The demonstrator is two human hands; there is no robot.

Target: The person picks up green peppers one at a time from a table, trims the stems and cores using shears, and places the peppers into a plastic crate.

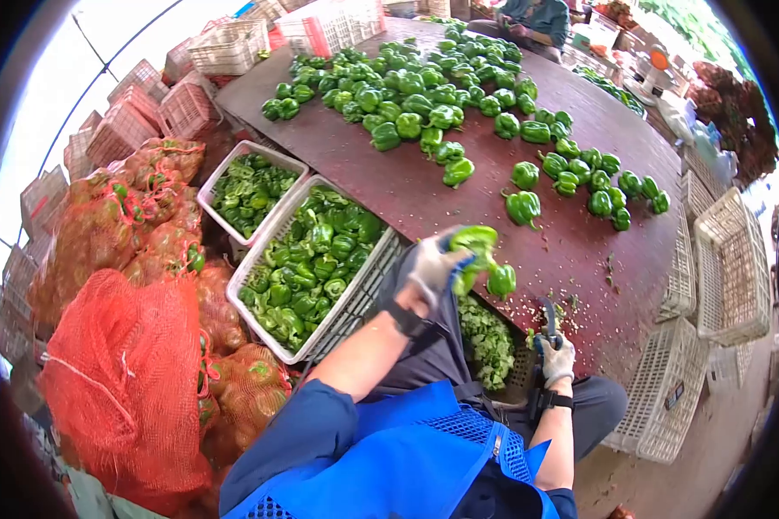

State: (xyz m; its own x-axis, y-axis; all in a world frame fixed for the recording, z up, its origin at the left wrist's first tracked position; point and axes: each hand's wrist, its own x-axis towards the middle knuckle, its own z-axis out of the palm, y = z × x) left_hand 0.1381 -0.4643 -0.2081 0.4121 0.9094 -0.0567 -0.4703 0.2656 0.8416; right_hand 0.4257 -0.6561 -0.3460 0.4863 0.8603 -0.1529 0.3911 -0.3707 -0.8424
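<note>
Your left hand (434, 266), gloved and a little blurred, has its fingers closed around a green pepper (476, 240), which is up over the near edge of the dark red table (389, 186); a smaller pepper (501, 281) shows just below it, and you cannot tell from here whether that one rests on the table or against your grip. Your right hand (557, 360), also gloved, is clamped on the handle of a knife (550, 318), its blade pointing up and away from you beside pale seeds (590, 322) scattered on the tabletop. Between your hands, below the table edge, lie cut green pieces (486, 346). To your left stand a larger crate (294, 356) and a smaller crate (226, 222), both filled with peppers, with a red mesh sack (130, 381) beyond them. Ahead of you, whole peppers (417, 104) spread across the table, and another person (541, 16) sits at its far side
</note>
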